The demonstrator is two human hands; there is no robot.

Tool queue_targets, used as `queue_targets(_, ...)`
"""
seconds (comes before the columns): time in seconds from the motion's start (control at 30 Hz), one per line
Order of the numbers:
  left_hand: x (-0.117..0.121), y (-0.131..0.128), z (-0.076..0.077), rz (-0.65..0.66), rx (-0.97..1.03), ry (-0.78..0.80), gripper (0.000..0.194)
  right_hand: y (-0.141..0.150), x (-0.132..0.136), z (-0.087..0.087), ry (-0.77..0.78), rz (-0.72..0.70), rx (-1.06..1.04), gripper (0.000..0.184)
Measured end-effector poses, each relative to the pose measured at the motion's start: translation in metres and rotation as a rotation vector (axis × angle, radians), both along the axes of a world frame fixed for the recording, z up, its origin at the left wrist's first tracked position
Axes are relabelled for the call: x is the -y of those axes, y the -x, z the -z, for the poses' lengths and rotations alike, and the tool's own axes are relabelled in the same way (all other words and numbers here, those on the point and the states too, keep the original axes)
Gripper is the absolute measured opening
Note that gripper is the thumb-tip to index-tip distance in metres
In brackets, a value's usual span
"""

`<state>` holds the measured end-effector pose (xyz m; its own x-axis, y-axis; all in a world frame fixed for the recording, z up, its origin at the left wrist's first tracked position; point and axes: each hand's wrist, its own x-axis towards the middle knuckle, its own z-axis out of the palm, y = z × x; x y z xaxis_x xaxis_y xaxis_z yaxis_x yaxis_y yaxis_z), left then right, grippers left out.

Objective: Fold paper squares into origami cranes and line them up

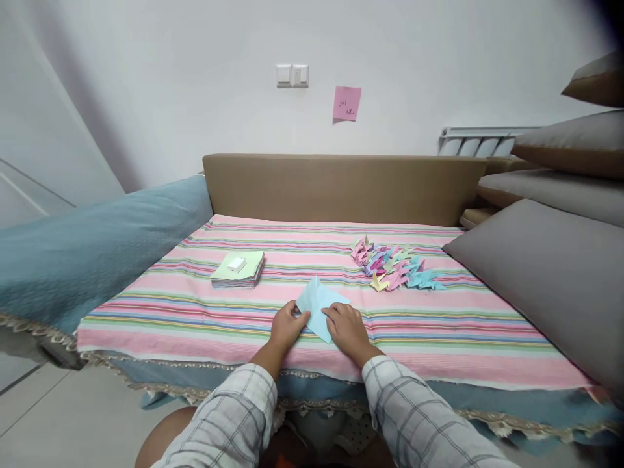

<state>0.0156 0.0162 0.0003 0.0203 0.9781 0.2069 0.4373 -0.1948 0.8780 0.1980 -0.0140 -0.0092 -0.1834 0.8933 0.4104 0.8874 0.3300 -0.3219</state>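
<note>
A light blue sheet of origami paper (316,300), partly folded, lies on the striped cloth in front of me. My left hand (288,323) pinches its left corner between thumb and fingers. At the right side, my right hand (347,326) has its bent fingers closed on the paper, the index fingertip pressing near the middle; its thumb is mostly hidden. Beyond to the right sits a cluster of folded paper cranes (390,263) in pink, purple, yellow, green and blue. To the left is a stack of square coloured paper (237,270) with a small white block (236,264) on top.
The pink striped cloth (170,312) covers the sofa seat. A brown backrest (341,188) rises behind it, a blue-covered armrest (107,227) stands left, and grey cushions (550,273) are piled right. A pink note (346,104) and switches (292,75) are on the wall.
</note>
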Motion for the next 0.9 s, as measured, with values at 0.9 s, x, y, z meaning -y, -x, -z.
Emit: queue_targets(0.9,0.020,-0.006,0.000,0.150,-0.504,-0.257,0.036,-0.002,0.002,0.004,-0.074,-0.014,0.000,0.024)
